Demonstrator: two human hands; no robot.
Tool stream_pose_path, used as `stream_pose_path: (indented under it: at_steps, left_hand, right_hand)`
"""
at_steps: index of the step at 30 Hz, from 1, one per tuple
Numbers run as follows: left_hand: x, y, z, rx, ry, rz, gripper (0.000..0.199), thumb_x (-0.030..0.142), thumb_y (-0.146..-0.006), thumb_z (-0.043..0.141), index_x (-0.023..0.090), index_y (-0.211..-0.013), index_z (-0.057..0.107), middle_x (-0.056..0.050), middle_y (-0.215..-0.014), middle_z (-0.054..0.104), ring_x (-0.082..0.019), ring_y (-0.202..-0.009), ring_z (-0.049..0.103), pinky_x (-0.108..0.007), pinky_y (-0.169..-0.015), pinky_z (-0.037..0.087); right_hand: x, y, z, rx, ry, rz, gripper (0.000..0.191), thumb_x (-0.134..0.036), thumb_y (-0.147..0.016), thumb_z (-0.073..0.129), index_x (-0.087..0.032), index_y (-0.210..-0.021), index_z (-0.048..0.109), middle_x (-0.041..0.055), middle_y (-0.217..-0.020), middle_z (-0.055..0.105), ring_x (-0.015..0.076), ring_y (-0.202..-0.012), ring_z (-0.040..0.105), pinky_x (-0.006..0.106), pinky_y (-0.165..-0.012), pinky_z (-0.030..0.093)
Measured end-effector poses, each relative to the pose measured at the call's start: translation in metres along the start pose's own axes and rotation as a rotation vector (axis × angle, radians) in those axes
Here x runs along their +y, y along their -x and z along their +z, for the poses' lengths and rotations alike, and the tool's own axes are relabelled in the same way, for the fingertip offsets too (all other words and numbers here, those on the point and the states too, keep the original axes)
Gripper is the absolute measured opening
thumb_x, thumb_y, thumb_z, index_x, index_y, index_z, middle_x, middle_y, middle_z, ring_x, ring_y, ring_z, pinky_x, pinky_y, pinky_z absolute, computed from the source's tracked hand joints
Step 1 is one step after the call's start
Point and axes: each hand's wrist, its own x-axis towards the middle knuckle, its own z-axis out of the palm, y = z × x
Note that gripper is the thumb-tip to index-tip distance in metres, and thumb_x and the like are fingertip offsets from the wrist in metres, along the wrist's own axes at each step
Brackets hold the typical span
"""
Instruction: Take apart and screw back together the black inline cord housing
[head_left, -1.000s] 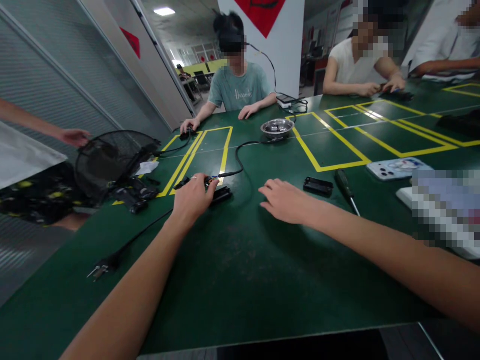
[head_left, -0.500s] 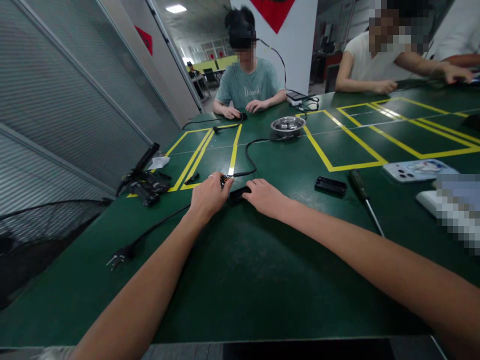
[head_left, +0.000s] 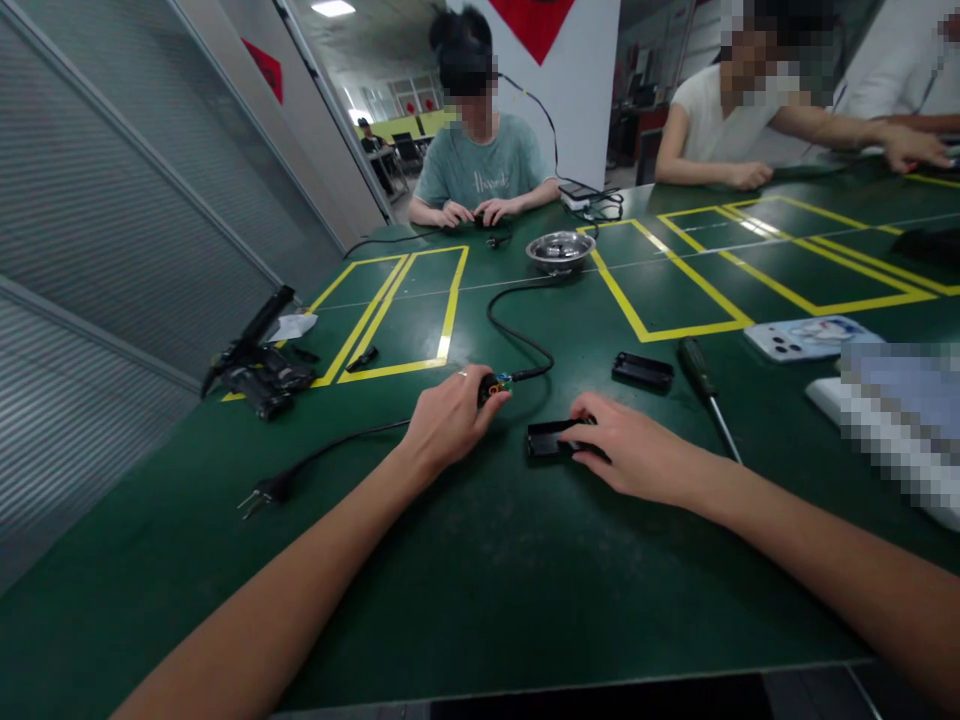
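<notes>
My left hand (head_left: 450, 420) is closed on a small black wired part (head_left: 493, 388) with colored wires showing, and a black cable (head_left: 534, 368) runs from it toward the metal bowl. My right hand (head_left: 622, 445) grips the right end of a black rectangular housing (head_left: 547, 440) at the table surface. A similar black shell (head_left: 643, 371) lies beyond my right hand, beside a screwdriver (head_left: 699, 370). Left of my left hand, a black plug (head_left: 271, 487) with metal prongs lies on the table, its cord leading under that hand.
A metal bowl (head_left: 560, 250) stands farther back. A phone (head_left: 810, 337) and a white object (head_left: 832, 400) lie at right. Black parts (head_left: 266, 375) are piled at left, near a small black piece (head_left: 363, 359). Two people sit across the green table (head_left: 465, 580).
My right hand has moved right and nearer, with the black housing, away from my left hand. The wired part now shows more clearly in my left hand. The view has shifted slightly.
</notes>
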Motion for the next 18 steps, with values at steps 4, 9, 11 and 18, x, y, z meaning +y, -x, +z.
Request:
stream_pose_path:
  at_steps: [4,9,11,18]
  left_hand:
    - [0.017,0.008,0.000,-0.001,0.089,0.155,0.040,0.051,-0.097,0.038,0.017,-0.116,0.045,-0.008,-0.099,0.063,-0.022,-0.088,0.062,-0.032,-0.071,0.046]
    - [0.041,0.012,-0.001,0.011,0.186,0.338,0.040,0.052,-0.095,0.042,0.017,-0.113,0.047,-0.009,-0.104,0.062,-0.023,-0.095,0.057,-0.036,-0.080,0.047]
    - [0.046,0.012,0.001,0.005,0.226,0.388,0.040,0.054,-0.094,0.043,0.018,-0.113,0.047,-0.008,-0.107,0.062,-0.023,-0.098,0.056,-0.038,-0.085,0.047]
    - [0.045,0.012,0.007,-0.070,0.267,0.394,0.042,0.055,-0.095,0.040,0.018,-0.114,0.046,-0.008,-0.106,0.061,-0.022,-0.093,0.059,-0.038,-0.083,0.048]
  right_hand:
    - [0.004,0.000,-0.006,0.116,-0.065,0.001,0.027,-0.039,-0.089,0.057,-0.017,-0.101,0.067,0.0087,-0.107,0.058,0.0194,-0.095,0.058,0.038,-0.086,0.049]
    - [0.020,0.000,-0.016,0.421,-0.006,0.032,0.019,-0.030,-0.091,0.053,-0.014,-0.094,0.064,0.0105,-0.103,0.061,0.0207,-0.099,0.057,0.039,-0.090,0.047]
    - [0.023,0.000,-0.014,0.397,0.031,-0.018,0.022,-0.031,-0.090,0.057,-0.014,-0.102,0.064,0.0114,-0.108,0.061,0.0223,-0.103,0.056,0.040,-0.093,0.045]
    - [0.022,0.000,-0.004,0.189,0.075,-0.122,0.028,-0.032,-0.093,0.053,-0.016,-0.113,0.064,0.0075,-0.096,0.065,0.0202,-0.091,0.058,0.039,-0.085,0.046]
